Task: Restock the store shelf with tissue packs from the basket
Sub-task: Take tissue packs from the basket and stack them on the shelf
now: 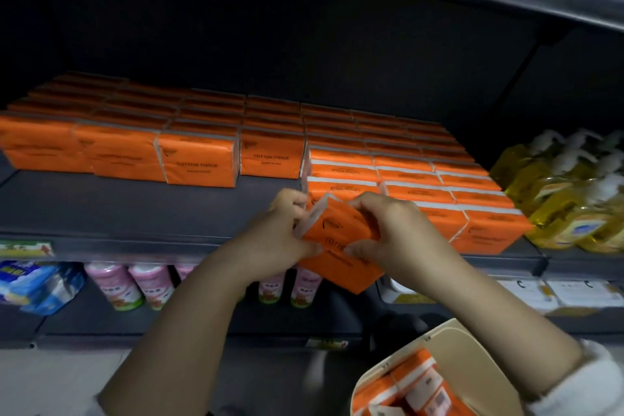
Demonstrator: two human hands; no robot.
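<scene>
The shelf (135, 206) is looking nearly full.
The left hand (280, 233) and right hand (395, 230) are gripping one tissue pack (341, 272) at its front edge; the basket (472, 344) is holding more.

You're looking into a dim shelf (270, 206) whose back sinks to near black, while the orange tissue packs (199, 162) glow front-lit, straight edges bow at the margins, and the yellow bottles (557, 199) and basket (472, 355) smear with blur.

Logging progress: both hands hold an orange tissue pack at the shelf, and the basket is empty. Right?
The basket is not empty: the head view shows orange tissue packs in it. The left hand and right hand do hold one pack at the shelf.
</scene>
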